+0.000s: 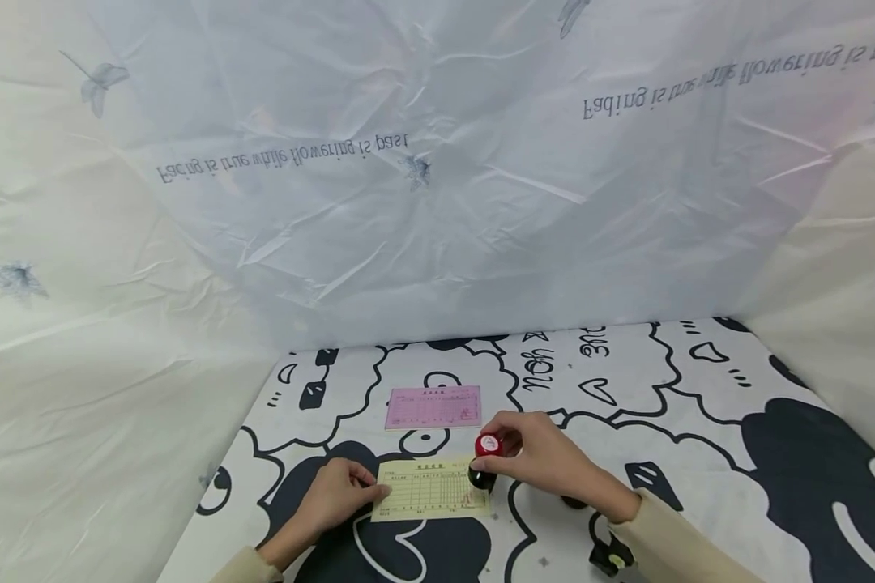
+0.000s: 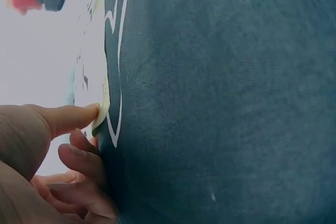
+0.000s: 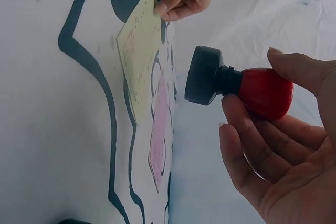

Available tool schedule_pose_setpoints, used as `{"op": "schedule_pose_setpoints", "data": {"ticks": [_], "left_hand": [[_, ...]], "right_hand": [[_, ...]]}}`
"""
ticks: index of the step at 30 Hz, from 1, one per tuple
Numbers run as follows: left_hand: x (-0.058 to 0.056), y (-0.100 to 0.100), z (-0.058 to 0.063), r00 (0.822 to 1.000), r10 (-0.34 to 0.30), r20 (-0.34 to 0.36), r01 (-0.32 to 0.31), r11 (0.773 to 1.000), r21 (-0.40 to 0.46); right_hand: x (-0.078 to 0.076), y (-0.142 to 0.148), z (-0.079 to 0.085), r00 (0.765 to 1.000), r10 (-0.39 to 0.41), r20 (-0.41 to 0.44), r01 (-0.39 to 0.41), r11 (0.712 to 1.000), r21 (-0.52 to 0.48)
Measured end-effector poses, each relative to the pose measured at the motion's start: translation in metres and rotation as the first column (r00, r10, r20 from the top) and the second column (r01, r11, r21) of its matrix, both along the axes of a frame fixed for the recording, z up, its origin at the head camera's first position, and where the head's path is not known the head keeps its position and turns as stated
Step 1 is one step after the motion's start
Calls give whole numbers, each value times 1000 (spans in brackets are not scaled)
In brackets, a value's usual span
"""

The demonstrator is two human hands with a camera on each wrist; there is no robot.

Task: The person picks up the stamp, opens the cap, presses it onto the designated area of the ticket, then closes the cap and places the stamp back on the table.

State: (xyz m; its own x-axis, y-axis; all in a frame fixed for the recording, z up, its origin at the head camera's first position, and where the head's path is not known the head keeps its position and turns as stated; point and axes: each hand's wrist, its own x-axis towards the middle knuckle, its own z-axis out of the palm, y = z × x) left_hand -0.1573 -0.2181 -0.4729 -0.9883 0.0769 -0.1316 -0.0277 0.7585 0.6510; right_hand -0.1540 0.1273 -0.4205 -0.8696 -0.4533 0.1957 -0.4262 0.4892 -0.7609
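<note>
My right hand (image 1: 535, 453) grips a stamp by its rounded red handle (image 3: 265, 93), thumb on one side and fingers on the other. The stamp's black base (image 3: 203, 75) points down over the right end of a yellow printed slip (image 1: 423, 490), apart from the paper in the right wrist view. Faint reddish marks show near the slip's lower right corner. My left hand (image 1: 338, 495) pinches the slip's left edge, thumb (image 2: 76, 118) on top and fingers curled beneath; that edge bends up slightly.
Behind the yellow slip lies a pink printed slip (image 1: 433, 406), with a reddish mark at its lower right. A black-and-white patterned cloth (image 1: 627, 437) covers the table. Pale printed sheeting (image 1: 437, 243) rises at the back and both sides.
</note>
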Motion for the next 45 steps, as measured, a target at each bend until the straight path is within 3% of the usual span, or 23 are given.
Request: {"op": "schedule_pose_setpoints", "data": {"ticks": [16, 24, 29, 34, 39, 45], "left_hand": [[1, 5, 5, 998, -18, -59, 20, 999, 30], [-9, 6, 14, 992, -62, -106, 74, 991, 114], [-26, 8, 20, 995, -22, -100, 46, 969, 241], [-55, 9, 19, 995, 67, -80, -34, 933, 359], [-82, 8, 11, 994, 102, -46, -79, 929, 361], [-102, 7, 5, 994, 113, 1, -108, 948, 301]], "right_hand": [[-2, 8, 7, 1000, -23, -20, 22, 999, -32], [-2, 7, 8, 1000, -11, -24, 10, 1000, -29], [-1, 7, 8, 1000, 8, -14, -9, 999, -42], [0, 9, 9, 1000, 21, -10, -21, 998, -52], [-1, 9, 9, 1000, 20, -9, -20, 998, -52], [0, 10, 10, 1000, 21, 0, -21, 998, -55]]}}
